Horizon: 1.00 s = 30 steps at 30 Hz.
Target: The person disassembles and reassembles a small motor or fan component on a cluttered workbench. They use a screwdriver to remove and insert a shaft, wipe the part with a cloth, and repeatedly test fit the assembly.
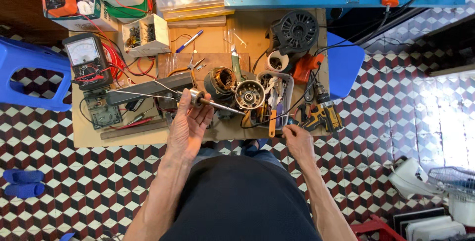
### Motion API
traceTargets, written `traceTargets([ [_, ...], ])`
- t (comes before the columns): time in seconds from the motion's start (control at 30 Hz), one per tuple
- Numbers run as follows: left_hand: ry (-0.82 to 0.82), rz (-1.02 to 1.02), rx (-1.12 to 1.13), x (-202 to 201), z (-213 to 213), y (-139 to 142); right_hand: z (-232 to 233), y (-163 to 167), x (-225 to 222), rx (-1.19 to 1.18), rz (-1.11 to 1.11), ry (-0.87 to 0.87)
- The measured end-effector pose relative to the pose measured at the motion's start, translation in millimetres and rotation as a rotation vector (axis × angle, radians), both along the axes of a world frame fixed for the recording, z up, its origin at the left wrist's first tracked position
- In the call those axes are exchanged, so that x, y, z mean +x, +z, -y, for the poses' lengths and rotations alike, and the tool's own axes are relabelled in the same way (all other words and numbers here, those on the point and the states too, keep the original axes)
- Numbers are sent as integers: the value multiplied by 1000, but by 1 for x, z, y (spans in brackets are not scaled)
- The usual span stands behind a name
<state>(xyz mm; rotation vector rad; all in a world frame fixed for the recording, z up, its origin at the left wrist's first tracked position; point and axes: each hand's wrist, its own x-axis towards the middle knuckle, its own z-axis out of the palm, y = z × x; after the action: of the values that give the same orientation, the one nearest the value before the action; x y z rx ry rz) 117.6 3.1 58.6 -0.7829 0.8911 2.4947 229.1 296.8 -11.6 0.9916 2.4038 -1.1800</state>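
Cluttered wooden surface [94, 139]; left hand [188, 125] clamped on motor rotor [198, 97] above the near edge, right hand [298, 139] pinched on thin wire [262, 121]: judged best to support the shaft level and keep wire slack.

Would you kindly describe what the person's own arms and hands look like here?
Both arms are bare to past the elbow, no sleeves showing. The left hand and right hand wear no gloves, and no rings, watch or bands can be made out. Dark clothing covers the lap between them.
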Motion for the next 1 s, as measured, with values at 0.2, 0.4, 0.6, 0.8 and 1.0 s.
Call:
traceTargets([
  [0.2,198,-2,-63,20,-21,-5,-34,-12,-22,-53,65,376],
  [0.4,348,12,-92,42,-31,-9,-55,2,-24,-146,235,511],
  [0.6,364,51,-88,49,-36,-15,-54,31,-40,-184,307,528],
  [0.8,363,83,-57,42,-46,-21,-45,66,-50,-294,97,390],
  [1.0,323,32,-104,47,-57,-18,-43,69,-48,-353,48,347],
])
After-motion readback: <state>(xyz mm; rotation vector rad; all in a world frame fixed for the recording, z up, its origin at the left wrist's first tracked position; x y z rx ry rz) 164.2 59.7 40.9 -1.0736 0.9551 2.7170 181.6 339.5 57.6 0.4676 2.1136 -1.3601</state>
